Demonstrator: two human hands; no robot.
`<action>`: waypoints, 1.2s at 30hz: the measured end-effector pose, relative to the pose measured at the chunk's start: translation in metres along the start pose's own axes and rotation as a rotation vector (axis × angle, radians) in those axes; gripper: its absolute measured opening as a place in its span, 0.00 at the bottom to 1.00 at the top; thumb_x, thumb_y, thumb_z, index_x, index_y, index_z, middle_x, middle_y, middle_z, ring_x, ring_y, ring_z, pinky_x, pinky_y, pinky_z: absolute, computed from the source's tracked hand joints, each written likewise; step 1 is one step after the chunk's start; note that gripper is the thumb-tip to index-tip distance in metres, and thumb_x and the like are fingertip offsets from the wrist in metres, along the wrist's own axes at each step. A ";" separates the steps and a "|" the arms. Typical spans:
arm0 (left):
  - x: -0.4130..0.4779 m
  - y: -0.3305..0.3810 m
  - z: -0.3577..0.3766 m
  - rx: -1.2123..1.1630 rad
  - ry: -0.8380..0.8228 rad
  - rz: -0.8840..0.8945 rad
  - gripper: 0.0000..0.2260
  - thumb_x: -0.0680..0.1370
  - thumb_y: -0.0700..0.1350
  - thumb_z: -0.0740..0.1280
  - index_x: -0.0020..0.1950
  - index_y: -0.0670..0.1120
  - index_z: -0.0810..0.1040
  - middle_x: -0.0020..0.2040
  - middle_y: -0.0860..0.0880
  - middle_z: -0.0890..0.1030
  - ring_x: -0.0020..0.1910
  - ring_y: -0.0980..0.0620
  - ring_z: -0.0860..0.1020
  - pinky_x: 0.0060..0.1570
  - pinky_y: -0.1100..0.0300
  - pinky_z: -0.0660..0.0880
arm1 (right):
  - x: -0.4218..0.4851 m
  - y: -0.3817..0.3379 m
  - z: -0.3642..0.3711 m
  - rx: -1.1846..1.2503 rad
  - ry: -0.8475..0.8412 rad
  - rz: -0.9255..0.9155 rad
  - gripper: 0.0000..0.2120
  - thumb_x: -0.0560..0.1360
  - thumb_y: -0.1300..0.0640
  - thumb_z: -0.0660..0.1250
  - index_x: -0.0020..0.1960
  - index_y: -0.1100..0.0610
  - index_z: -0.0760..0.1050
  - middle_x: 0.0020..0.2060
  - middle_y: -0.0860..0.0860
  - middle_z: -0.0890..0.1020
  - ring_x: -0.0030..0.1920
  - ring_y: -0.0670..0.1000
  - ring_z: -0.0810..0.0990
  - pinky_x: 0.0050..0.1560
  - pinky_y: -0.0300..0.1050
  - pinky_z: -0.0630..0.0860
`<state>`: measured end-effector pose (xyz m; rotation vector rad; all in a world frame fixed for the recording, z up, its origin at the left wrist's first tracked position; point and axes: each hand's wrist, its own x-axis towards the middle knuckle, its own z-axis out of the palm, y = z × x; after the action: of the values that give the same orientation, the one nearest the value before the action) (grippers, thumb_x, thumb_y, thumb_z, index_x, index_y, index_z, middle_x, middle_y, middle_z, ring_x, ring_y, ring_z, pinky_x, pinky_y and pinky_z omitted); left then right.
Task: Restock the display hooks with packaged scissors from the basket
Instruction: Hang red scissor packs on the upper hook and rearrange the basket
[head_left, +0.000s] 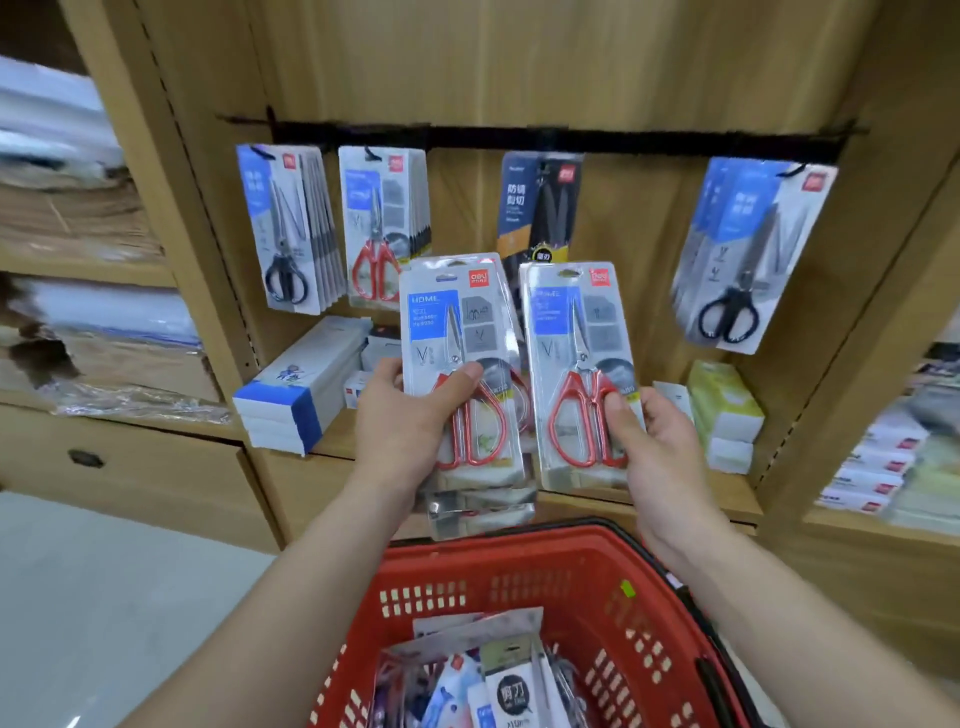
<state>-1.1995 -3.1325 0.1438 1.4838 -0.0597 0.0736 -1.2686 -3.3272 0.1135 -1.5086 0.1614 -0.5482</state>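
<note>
My left hand (402, 421) grips a stack of red-handled scissors packs (460, 332), thumb across the front one. My right hand (649, 441) holds a single red-handled scissors pack (576, 332) upright beside it. Both are raised above the red basket (613, 587), which holds several more packs (509, 686). Behind them a black rail (649, 140) carries hooks with hanging packs: black-handled scissors (285, 228) at far left, red-handled scissors (382, 223), a dark pack (540, 208) in the middle and black-handled scissors (748, 249) at right.
Under the hooks a wooden shelf (332, 447) bears white-and-blue boxes (296, 395) at left and pale green boxes (724, 410) at right. Side shelves hold paper stacks (78, 218) at left and small boxes (878, 467) at right. A drawer (124, 462) sits lower left.
</note>
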 end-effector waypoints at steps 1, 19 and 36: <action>0.002 0.010 0.006 -0.011 0.000 0.015 0.16 0.73 0.49 0.80 0.58 0.51 0.81 0.49 0.53 0.88 0.45 0.54 0.87 0.46 0.56 0.84 | 0.008 -0.012 -0.004 0.027 0.014 -0.013 0.08 0.84 0.55 0.64 0.47 0.54 0.77 0.41 0.49 0.85 0.43 0.47 0.83 0.49 0.45 0.78; 0.036 0.209 0.126 -0.133 -0.127 0.259 0.16 0.73 0.51 0.79 0.57 0.50 0.79 0.48 0.51 0.87 0.41 0.53 0.87 0.33 0.61 0.82 | 0.142 -0.261 -0.085 0.078 0.252 -0.368 0.07 0.85 0.57 0.61 0.56 0.56 0.77 0.46 0.51 0.86 0.46 0.49 0.87 0.48 0.48 0.83; 0.062 0.247 0.150 -0.200 -0.178 0.299 0.15 0.74 0.50 0.78 0.56 0.48 0.80 0.47 0.49 0.88 0.42 0.48 0.88 0.41 0.51 0.84 | 0.255 -0.378 -0.099 -0.150 0.397 -0.400 0.11 0.84 0.57 0.60 0.50 0.57 0.80 0.44 0.53 0.87 0.46 0.54 0.87 0.39 0.46 0.80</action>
<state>-1.1583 -3.2601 0.4072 1.2692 -0.4221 0.1717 -1.1810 -3.5153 0.5316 -1.5717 0.2124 -1.1796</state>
